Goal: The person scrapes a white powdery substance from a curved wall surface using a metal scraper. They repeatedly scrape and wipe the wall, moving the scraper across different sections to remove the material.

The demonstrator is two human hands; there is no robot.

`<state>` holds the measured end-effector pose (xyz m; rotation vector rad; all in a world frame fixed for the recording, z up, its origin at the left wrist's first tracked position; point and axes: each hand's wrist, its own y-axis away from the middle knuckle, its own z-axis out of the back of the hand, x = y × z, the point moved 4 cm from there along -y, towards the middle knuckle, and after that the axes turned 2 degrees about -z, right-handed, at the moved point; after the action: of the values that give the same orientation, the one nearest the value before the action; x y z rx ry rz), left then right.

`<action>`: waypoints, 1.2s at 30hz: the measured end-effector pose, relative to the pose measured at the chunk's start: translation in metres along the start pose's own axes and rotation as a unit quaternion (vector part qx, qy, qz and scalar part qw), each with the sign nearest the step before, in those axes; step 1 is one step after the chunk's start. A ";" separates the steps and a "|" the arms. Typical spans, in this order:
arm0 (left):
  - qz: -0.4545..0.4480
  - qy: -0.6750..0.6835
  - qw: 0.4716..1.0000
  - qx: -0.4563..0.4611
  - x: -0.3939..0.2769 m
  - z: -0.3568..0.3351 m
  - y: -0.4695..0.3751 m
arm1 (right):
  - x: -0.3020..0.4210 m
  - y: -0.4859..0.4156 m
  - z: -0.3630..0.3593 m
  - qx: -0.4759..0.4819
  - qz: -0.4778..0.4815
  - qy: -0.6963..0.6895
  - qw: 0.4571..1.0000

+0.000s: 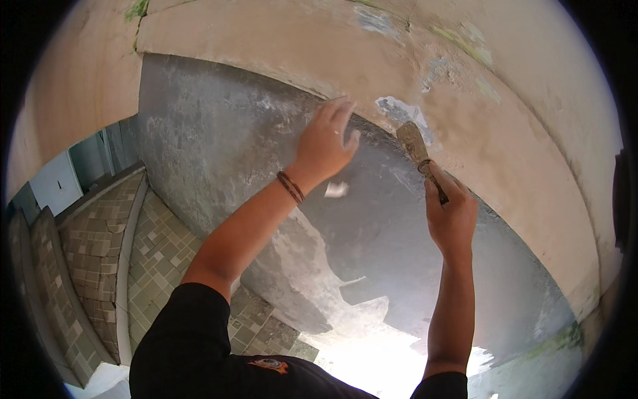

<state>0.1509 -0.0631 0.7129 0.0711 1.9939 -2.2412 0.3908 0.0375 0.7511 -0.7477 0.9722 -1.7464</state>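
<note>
My right hand (pixel 452 212) grips the handle of a scraper (pixel 412 142), whose broad blade is coated with dried residue. The blade's tip lies at the lower edge of a bare grey and white patch (pixel 401 109) in the tan painted wall (pixel 279 40). To the left, my left hand (pixel 326 137) holds nothing, with thumb and fingers apart and pale dust on the fingertips. Its fingers reach the lower edge of the tan paint; whether they touch it I cannot tell. A blurred whitish flake (pixel 337 189) shows below this hand, against the grey concrete surface (pixel 379 234).
More peeled patches (pixel 438 70) mark the tan wall higher up. A crack line (pixel 543 134) runs along it at right. Tiled paving (pixel 162 244) with raised curbs (pixel 130 269) lies at left, near a pale blue panel (pixel 56 184). Strong sunlight falls at the bottom.
</note>
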 end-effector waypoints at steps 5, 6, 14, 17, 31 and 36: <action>-0.002 0.002 0.999 0.054 -0.012 -0.032 0.007 | 0.000 -0.008 -0.009 0.015 0.046 -0.052 0.997; -0.006 0.005 0.999 0.053 -0.012 -0.035 0.006 | -0.003 -0.009 -0.009 0.018 0.011 -0.027 0.999; -0.017 0.002 0.999 0.051 -0.012 -0.037 0.010 | 0.012 -0.019 -0.026 0.017 0.049 -0.080 0.995; -0.016 -0.003 0.997 0.072 -0.010 -0.037 0.009 | 0.012 -0.022 -0.035 0.008 0.046 -0.053 0.998; -0.035 0.023 0.999 -0.015 0.001 -0.021 -0.006 | 0.016 0.007 -0.029 -0.026 0.001 -0.046 0.999; -0.036 -0.003 0.997 -0.064 0.003 -0.025 -0.027 | -0.011 0.098 -0.031 0.013 -0.090 -0.105 0.990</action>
<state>0.1432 -0.0359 0.7366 -0.0204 2.1655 -2.1450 0.4128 0.0352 0.6497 -1.0079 0.7571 -1.7878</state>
